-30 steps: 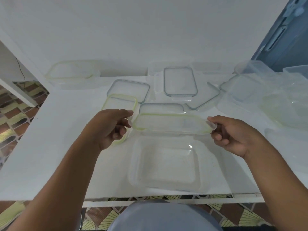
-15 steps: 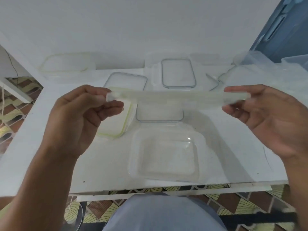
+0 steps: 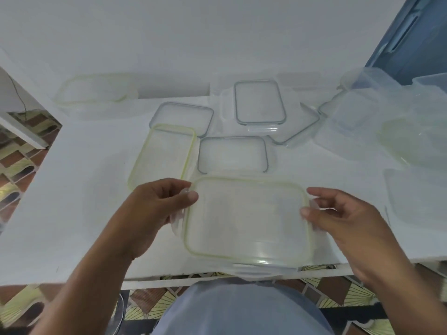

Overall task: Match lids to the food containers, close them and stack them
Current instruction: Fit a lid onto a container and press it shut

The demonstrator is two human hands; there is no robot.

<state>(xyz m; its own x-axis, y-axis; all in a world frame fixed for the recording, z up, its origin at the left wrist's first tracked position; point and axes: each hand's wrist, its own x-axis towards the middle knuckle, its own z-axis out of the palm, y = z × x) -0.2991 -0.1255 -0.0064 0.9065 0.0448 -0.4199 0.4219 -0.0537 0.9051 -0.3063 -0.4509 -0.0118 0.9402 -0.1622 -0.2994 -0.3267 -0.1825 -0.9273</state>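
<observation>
A large clear lid with a yellow-green seal lies flat over the clear rectangular container at the table's near edge; only the container's front rim shows beneath it. My left hand pinches the lid's left clip flap. My right hand pinches the right flap between thumb and fingers. Behind them lie a narrow green-sealed lid and three grey-sealed lids: one centre, one back left, one at the back.
A green-rimmed closed container stands at the back left. Clear containers and lids crowd the right side, with a blue bin behind. The white table ends just before my lap; patterned floor shows below.
The lid was lifted from behind the container, held up edge-on between both hands, then brought down flat onto the container. Both hands came down with it.
</observation>
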